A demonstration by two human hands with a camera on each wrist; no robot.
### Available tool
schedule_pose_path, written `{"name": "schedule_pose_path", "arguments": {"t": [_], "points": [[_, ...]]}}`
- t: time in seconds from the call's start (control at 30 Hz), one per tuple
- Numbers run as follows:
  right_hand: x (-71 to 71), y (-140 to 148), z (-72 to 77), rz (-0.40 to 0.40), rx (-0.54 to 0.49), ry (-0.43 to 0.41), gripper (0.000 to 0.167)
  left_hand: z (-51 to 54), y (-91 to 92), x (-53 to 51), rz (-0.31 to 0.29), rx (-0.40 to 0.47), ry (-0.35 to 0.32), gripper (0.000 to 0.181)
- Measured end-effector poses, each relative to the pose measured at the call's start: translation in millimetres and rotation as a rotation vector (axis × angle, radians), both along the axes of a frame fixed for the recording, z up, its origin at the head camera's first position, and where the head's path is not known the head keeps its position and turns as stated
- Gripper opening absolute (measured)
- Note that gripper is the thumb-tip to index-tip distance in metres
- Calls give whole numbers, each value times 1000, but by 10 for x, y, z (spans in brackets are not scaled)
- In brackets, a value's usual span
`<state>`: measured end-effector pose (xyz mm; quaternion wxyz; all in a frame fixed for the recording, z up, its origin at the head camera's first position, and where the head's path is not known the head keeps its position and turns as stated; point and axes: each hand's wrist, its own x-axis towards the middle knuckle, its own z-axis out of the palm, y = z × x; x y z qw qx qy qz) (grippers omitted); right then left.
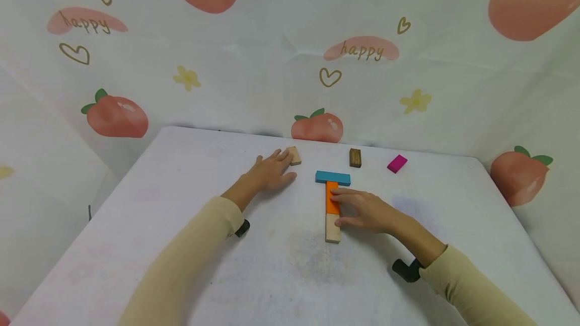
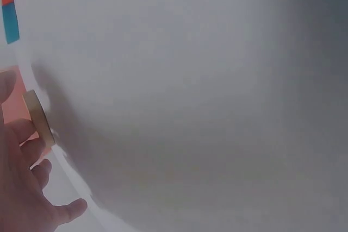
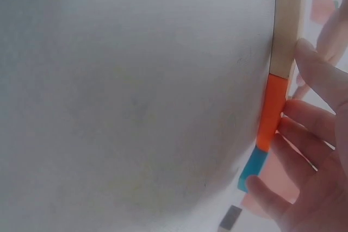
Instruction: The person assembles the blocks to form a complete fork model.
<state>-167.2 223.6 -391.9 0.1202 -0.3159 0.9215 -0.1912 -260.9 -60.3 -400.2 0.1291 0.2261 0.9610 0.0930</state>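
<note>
On the white table a blue block (image 1: 333,178) lies crosswise, with an orange block (image 1: 332,200) and a pale wooden block (image 1: 333,229) lined up end to end below it, making a T shape. My right hand (image 1: 369,210) rests from the right side, its fingers on the orange block and its thumb by the pale one. Further back on the left, the outstretched fingers of my left hand (image 1: 270,171) touch another plain wooden block (image 1: 294,155). In the left wrist view that block (image 2: 38,117) is at the fingertips, with the thumb apart from it.
A dark brown wooden block (image 1: 355,158) and a magenta block (image 1: 397,164) lie near the table's back edge, right of the T. Behind the table hangs a white cloth (image 1: 254,79) printed with peaches, hearts and flowers.
</note>
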Motion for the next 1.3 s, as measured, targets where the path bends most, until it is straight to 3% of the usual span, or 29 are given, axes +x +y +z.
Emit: {"name": "schedule_pose_path", "arguments": {"t": [0.53,1.3], "points": [[-6,8,-12,-13,5,-19,64,-38,246,10,-32,-35,6,73],[-26,13,-40,-8,0,-24,65,-41,459,34,-105,-14,-11,75]]}}
